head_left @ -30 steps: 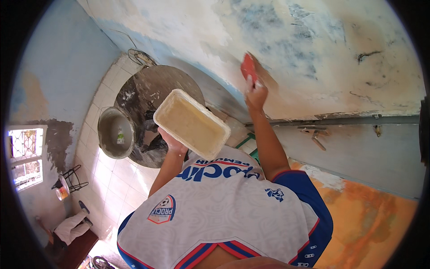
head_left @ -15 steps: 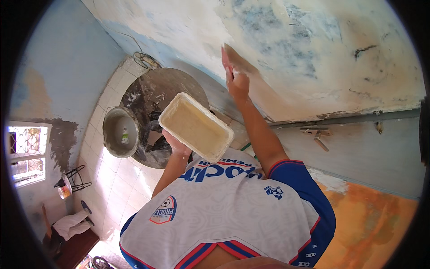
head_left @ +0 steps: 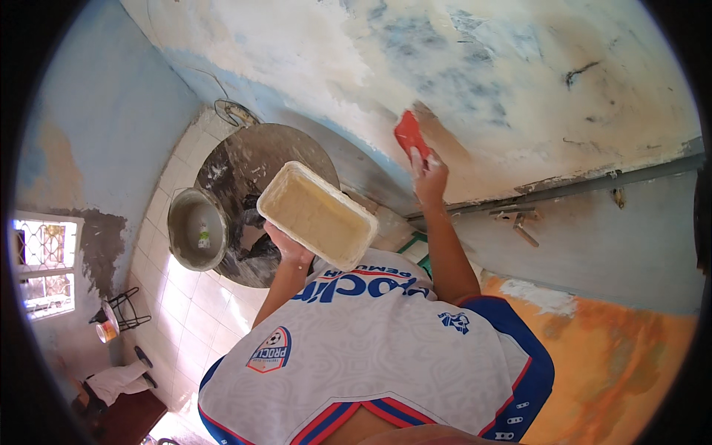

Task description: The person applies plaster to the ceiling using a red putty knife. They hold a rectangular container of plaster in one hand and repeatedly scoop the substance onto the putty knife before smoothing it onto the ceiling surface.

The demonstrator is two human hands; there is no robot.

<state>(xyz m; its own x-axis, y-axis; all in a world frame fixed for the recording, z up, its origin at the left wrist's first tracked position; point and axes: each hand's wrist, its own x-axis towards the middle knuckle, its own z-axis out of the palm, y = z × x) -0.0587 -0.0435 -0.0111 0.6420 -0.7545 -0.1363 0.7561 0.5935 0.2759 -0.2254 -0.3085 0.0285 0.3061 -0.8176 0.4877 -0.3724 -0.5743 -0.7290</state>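
Note:
My left hand [head_left: 285, 245] is closed on a rectangular cream plastic container [head_left: 317, 214], crusted at the rim, with pale paste in it; the container hides most of the fingers. My right hand [head_left: 429, 174] grips a red flat scraper [head_left: 410, 132] against or very close to the patchy white-and-blue wall [head_left: 504, 89]. Behind the container is a round, dark, stained board or tabletop [head_left: 259, 141] with crumpled dark material on it. At its left edge a grey bucket [head_left: 185, 230] has a small bottle [head_left: 203, 234] inside.
Pale floor tiles [head_left: 193, 311] run along a blue wall [head_left: 96, 126] with a barred window [head_left: 44, 267]. A black metal rack [head_left: 133, 311] and pale cloth [head_left: 119, 382] lie at the lower left. A grey panel [head_left: 586, 245] with a latch and an orange wall section [head_left: 608, 363] are at the right.
My right hand with the scraper went up and left along the wall, then came back down and right, ending lower than at first. My left hand and the container moved only slightly.

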